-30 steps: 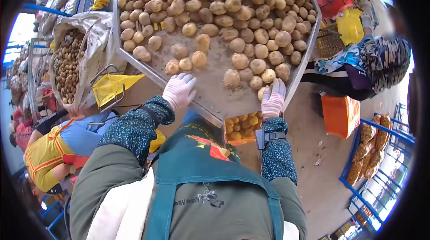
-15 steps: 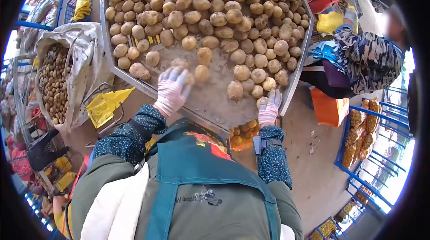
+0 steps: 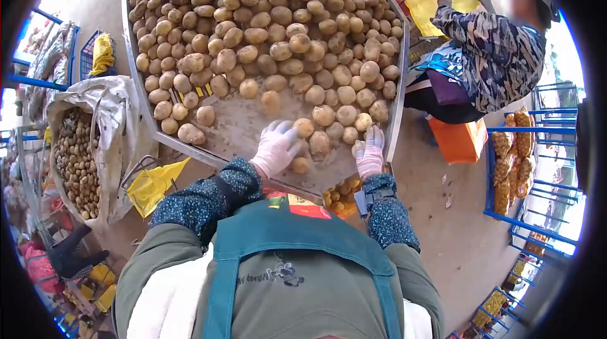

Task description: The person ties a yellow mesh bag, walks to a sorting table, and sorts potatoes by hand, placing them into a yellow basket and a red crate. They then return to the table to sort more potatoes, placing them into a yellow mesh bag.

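A heap of potatoes (image 3: 281, 19) covers most of a metal-rimmed table (image 3: 237, 125), thinning out towards me. My left hand (image 3: 276, 148), in a striped glove, lies low over the dusty surface with its fingers stretched out. Close to its fingertips are a potato (image 3: 303, 127) and another loose potato (image 3: 300, 165). Near the table's right rim, my right hand (image 3: 370, 152), also gloved, has its fingers extended beside a small cluster of potatoes (image 3: 349, 133). Its thumb side is against one small potato, partly hidden. Neither hand is wrapped around anything.
Below the table's near edge, more potatoes (image 3: 342, 195) show in an orange-edged container. On the left stands a large white sack (image 3: 129, 117) of potatoes beside a yellow bag (image 3: 152, 188). A person in a camouflage jacket (image 3: 499, 54) works at right, near an orange box (image 3: 459, 140).
My left hand has moved right across the table, towards the potatoes by my right hand. My right hand stays near the right rim. The whole view has shifted slightly.
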Demonstrator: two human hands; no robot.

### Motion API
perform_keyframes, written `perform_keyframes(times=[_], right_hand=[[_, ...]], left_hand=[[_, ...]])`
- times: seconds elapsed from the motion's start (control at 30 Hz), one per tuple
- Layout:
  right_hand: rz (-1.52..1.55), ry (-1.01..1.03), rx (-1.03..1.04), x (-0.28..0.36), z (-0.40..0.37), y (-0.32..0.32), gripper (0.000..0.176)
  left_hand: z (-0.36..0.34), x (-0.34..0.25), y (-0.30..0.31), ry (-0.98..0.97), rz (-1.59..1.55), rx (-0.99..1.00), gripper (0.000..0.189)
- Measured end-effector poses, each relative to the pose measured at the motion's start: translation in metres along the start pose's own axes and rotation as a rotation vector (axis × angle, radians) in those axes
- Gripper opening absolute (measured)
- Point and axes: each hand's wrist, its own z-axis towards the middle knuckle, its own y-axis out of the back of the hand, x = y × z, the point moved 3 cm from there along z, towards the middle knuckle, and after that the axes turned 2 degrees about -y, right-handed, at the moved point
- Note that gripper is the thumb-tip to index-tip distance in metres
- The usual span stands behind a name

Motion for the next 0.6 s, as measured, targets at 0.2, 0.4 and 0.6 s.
perform_keyframes(times=[0.2, 0.4, 0.6], right_hand=[[0.005, 0.016, 0.015, -0.004, 0.01, 0.003, 0.066], [0.139, -0.031, -0.049, -0.005, 0.012, 0.006, 0.062], [0.239, -0.054, -0.178, -0.014, 0.015, 0.003, 0.057]], left_hand=[[0.11, -0.014, 0.021, -0.309, 0.271, -0.134, 0.04], [0.124, -0.001, -0.008, -0.018, 0.43, 0.216, 0.047], [0.2, -0.003, 0.042, -0.262, 0.461, -0.09, 0.025]])
